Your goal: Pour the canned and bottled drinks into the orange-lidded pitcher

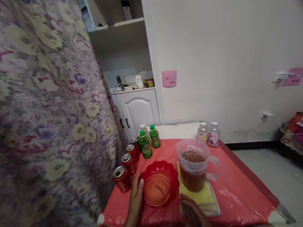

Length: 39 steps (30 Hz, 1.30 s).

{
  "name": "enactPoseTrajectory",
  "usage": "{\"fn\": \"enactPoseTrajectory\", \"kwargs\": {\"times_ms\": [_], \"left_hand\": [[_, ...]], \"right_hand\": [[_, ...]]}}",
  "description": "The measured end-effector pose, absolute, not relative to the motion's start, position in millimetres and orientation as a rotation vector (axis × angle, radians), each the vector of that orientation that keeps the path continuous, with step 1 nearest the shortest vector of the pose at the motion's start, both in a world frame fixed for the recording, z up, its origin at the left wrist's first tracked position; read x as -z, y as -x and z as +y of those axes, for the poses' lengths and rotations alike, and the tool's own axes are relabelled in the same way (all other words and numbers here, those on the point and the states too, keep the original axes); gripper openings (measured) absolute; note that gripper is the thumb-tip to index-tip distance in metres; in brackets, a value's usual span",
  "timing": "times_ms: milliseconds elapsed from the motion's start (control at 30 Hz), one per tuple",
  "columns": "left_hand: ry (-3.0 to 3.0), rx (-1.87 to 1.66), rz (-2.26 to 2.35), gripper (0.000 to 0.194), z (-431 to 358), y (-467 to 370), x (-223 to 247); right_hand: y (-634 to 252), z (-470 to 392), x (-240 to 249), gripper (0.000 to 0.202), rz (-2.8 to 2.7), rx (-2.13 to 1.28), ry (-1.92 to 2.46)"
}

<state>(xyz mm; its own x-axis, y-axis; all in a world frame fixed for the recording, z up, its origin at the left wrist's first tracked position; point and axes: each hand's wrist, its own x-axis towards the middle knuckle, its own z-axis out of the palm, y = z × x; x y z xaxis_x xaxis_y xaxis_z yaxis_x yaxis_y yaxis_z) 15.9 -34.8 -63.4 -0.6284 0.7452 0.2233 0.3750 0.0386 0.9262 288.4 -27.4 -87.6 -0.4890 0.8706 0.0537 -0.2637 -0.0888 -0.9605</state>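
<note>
A red scalloped bowl (173,179) sits on the red-covered table, with an orange round lid or dish (157,190) in it. My left hand (136,195) is at the bowl's left edge, fingers stretched forward and holding nothing; whether it touches the rim is unclear. Right of the bowl, a clear plastic pitcher (193,168) of brown liquid stands on a folded yellow cloth (206,199). My right hand (192,211) is over the cloth's near left corner, below the pitcher, blurred, with its fingers extended and nothing visible in it.
Several red cans (122,179) line the table's left side. Two green bottles (145,145) stand behind the bowl, a clear bottle behind them. Two labelled clear bottles (213,134) are at the back right. A floral curtain (52,130) hangs close on the left.
</note>
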Motion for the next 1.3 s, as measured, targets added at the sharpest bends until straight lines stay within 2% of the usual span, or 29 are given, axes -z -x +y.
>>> {"fn": "enactPoseTrajectory", "kwargs": {"times_ms": [133,533,833,1300], "left_hand": [[-1.115,-1.624,1.964,0.06,-32.7,-15.5,60.0],[-1.055,-1.59,1.933,0.057,-32.9,-22.0,47.5],[-1.033,-1.633,1.944,0.052,-29.9,-32.3,53.3],[-1.034,-1.665,1.931,0.053,-25.8,-31.0,62.2]], "right_hand": [[-271.2,-9.2,102.4,0.07,-1.151,-1.755,0.676],[-262.0,-0.9,107.1,0.064,-1.172,-1.844,0.668],[-267.8,-8.2,74.2,0.062,-1.264,-1.681,0.776],[-268.5,-12.0,90.1,0.059,-1.335,-1.55,0.737]]}}
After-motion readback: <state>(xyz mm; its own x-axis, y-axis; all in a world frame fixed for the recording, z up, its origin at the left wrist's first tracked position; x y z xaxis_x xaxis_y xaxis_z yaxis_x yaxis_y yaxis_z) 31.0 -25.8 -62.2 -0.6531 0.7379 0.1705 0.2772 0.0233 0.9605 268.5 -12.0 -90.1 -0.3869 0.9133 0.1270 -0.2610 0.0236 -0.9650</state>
